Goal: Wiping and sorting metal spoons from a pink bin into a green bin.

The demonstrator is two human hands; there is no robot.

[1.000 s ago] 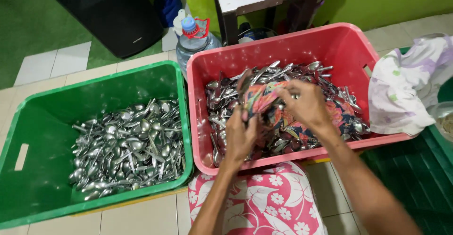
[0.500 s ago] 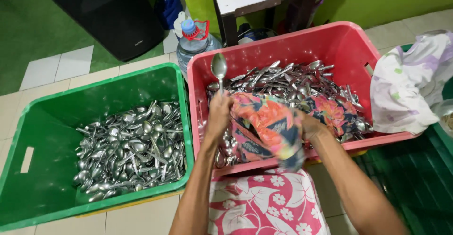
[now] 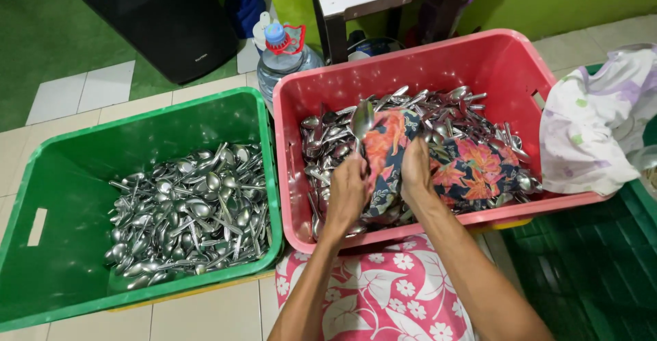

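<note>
My left hand (image 3: 347, 192) holds a metal spoon (image 3: 361, 120) upright over the red crate (image 3: 493, 57). My right hand (image 3: 415, 171) presses a colourful floral cloth (image 3: 465, 170) against the spoon's handle. The cloth drapes over the pile of metal spoons (image 3: 438, 105) inside the red crate. To the left stands a green crate (image 3: 137, 119) with a heap of spoons (image 3: 188, 211) on its bottom.
A water bottle with a blue cap (image 3: 282, 57) stands behind the crates by a white table's leg (image 3: 333, 33). A pale patterned cloth (image 3: 595, 125) lies at the right. My lap, in pink floral fabric (image 3: 376, 293), is below the red crate. A black box (image 3: 161, 19) sits at the back.
My left hand lowered the spoon and came closer to my right hand. The cloth has been gathered up around the spoon's handle.
</note>
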